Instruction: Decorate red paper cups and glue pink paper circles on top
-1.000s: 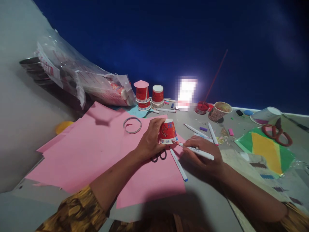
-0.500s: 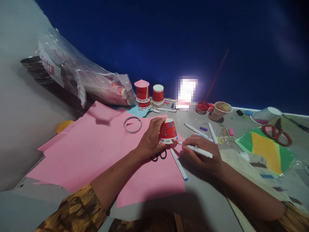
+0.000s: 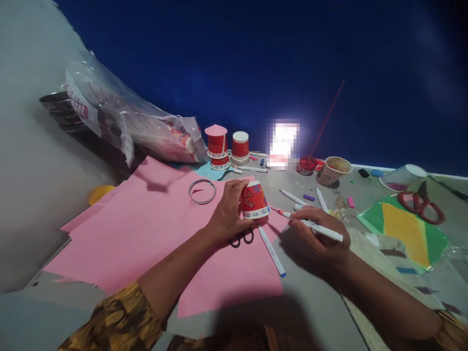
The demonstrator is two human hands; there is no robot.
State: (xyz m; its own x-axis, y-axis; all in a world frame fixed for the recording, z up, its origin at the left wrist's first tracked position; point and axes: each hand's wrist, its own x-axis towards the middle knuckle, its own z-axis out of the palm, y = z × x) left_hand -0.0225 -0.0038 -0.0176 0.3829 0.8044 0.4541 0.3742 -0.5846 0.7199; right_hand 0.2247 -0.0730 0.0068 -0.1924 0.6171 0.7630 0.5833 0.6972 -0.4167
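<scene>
My left hand (image 3: 228, 207) is wrapped round the left side of a red paper cup (image 3: 255, 201), which is held upside down with its white, blue-patterned rim at the bottom. My right hand (image 3: 321, 236) grips a white marker (image 3: 314, 225); its red tip points at the cup, a small gap to the right of the rim. Beneath the cup, the black handles of scissors (image 3: 242, 238) show on pink paper (image 3: 146, 229), their blades hidden. A white marker with a blue end (image 3: 272, 253) lies between my hands.
Behind stand red cups under a pink paper cone (image 3: 216, 130), another upturned cup (image 3: 240, 145) and a red paint pot (image 3: 306, 165) with a stick. A tape ring (image 3: 202, 191) lies on the paper. Red-handled scissors (image 3: 420, 207) rest at right; a plastic bag (image 3: 146, 131) leans left.
My right hand has drawn the marker back to the right, so its tip has left the cup's rim. My left hand still holds the cup, now slightly tilted.
</scene>
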